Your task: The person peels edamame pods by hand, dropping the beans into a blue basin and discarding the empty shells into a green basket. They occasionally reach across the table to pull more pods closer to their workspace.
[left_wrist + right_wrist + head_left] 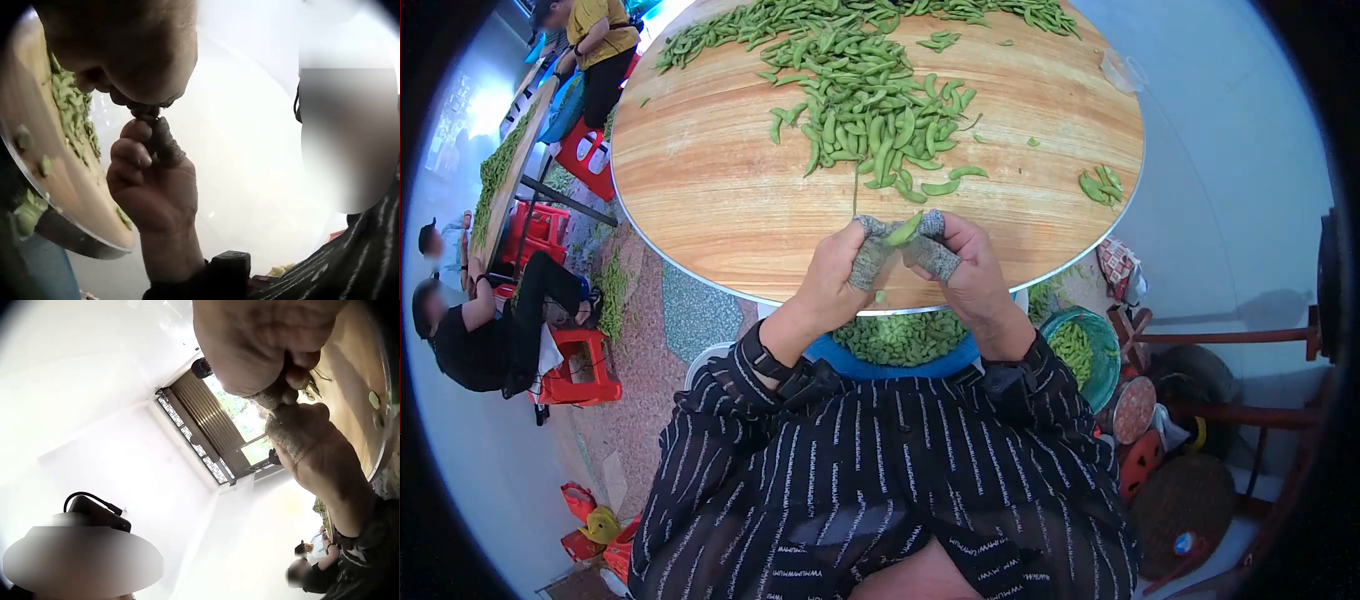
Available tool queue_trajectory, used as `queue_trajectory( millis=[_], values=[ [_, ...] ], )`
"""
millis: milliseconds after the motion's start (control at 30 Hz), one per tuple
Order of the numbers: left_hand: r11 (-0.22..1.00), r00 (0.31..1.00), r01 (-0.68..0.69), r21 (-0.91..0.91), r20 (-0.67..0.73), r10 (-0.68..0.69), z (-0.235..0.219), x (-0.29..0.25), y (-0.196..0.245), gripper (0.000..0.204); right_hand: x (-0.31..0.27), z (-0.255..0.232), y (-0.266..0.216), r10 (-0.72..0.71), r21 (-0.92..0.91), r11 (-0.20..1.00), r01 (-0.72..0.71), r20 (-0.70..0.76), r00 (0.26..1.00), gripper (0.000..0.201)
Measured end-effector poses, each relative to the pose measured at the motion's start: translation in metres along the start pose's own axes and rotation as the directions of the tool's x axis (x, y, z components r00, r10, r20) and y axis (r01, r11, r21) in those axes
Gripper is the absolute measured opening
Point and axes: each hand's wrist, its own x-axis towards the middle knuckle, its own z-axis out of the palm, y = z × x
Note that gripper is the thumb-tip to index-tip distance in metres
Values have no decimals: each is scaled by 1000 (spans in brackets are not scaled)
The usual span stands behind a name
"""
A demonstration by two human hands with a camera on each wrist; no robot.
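Both hands meet above the near edge of the round wooden table (730, 200), with grey coverings on thumbs and fingers. Between their fingertips is a green pod (904, 231), which the left hand (836, 270) and the right hand (972, 280) pinch from either side. In the left wrist view the left hand (125, 50) fills the top and the right hand (156, 187) faces it; the right wrist view has the right hand (262, 337) above the left hand (325, 462). A heap of pods (870, 110) lies just beyond the fingers.
Below the table edge stands a blue basin (830, 352) of shelled beans (900, 338). To the right is a green basket (1108, 350) holding pods. A few pods (1102, 186) lie near the table's right rim. Red stools (580, 368) and seated people are at the left.
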Motion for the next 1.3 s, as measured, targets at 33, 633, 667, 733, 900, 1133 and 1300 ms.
queue_trajectory(
  millis=[33,633,667,733,900,1133,1300],
  values=[
    [1000,1000,-1,1,1,1,2,-2,-5,14,0,2,0,-1,1,1000,1,0,1000,12],
    [877,967,-225,424,-15,255,5,4,-17,18,-3,-4,-9,127,113,986,-124,-18,992,10],
    [836,959,-246,491,-3,284,5,5,-15,19,-3,-2,-8,148,126,981,-145,-19,989,10],
    [788,950,-265,556,11,312,4,6,-13,22,-2,2,-8,169,140,976,-165,-17,985,10],
    [760,916,-349,549,28,400,3,7,-17,17,1,3,-6,157,137,978,-158,20,987,10],
    [989,978,72,-130,-185,-96,18,-4,-15,14,5,10,6,-16,-106,994,14,-18,1000,9],
    [651,872,339,-679,-32,-488,22,2,-17,21,10,0,13,-307,-464,833,302,68,949,10]
  ],
)
